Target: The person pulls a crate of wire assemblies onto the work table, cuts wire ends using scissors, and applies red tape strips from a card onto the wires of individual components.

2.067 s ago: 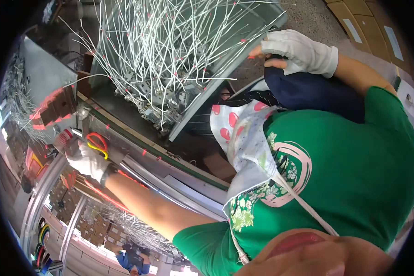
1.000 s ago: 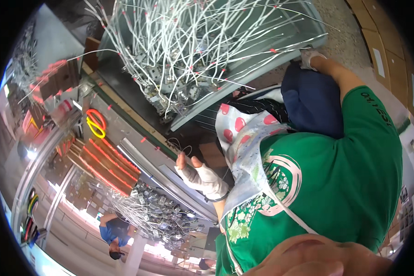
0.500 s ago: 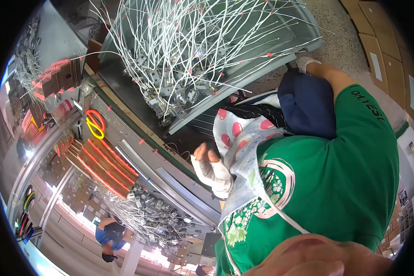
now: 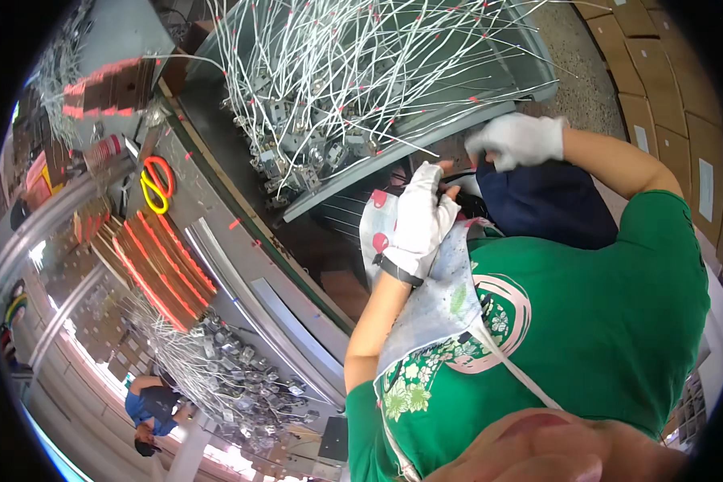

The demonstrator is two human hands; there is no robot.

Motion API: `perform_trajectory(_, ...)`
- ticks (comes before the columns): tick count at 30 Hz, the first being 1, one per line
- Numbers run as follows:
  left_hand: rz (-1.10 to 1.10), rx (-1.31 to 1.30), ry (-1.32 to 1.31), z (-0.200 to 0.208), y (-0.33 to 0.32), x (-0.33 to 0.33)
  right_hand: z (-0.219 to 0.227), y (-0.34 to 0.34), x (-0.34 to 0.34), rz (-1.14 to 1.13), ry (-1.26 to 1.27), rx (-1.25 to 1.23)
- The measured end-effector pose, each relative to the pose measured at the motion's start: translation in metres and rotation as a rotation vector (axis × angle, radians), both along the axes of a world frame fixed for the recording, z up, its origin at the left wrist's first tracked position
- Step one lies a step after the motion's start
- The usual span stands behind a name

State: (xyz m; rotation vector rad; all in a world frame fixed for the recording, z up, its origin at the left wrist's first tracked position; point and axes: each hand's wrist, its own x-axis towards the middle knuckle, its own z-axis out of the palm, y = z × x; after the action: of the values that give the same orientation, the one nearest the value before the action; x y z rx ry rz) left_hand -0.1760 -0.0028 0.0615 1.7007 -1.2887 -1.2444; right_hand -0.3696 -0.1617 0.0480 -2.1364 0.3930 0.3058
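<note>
Both left hand [image 4: 426, 213] and right hand [image 4: 526, 141] were near the bin [image 4: 353, 179], upper centre. Whether either grip was clenched, I couldn't tell.

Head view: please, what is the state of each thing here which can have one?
Left hand: gloved, thumb and fingers apart
Right hand: gloved, fingers curled, contents unclear
Grey bin: open on top, holding parts
Metal parts: heaped
White wires: loose, spreading out
Scissors: lying down, blades unclear
Cardboard boxes: stacked
Apron: worn
</note>
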Motion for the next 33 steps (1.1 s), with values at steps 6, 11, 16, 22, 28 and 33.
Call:
perform_trajectory(6,-0.311,-0.077,0.125,-0.026,-0.003,-0.018,0.102,0.009,0.022,-0.018,-0.06,0.022)
perform_trajectory(11,-0.116,-0.42,0.034,-0.012,0.001,-0.015,0.097,-0.018,0.017,-0.422,-0.068,0.328)
perform_trajectory(16,-0.075,-0.12,0.315,0.009,0.024,-0.003,0.028,-0.041,0.001,-0.464,-0.26,-0.214)
perform_trajectory(22,0.086,-0.067,0.432,0.016,0.036,0.006,0.004,-0.044,0.011,-0.519,-0.188,-0.182)
perform_trajectory(28,0.049,-0.164,0.337,0.007,0.037,0.011,0.009,-0.04,0.017,-0.495,-0.102,-0.229)
perform_trajectory(33,0.11,-0.123,0.347,0.012,0.038,0.01,-0.007,-0.043,0.012,-0.59,-0.284,-0.346)
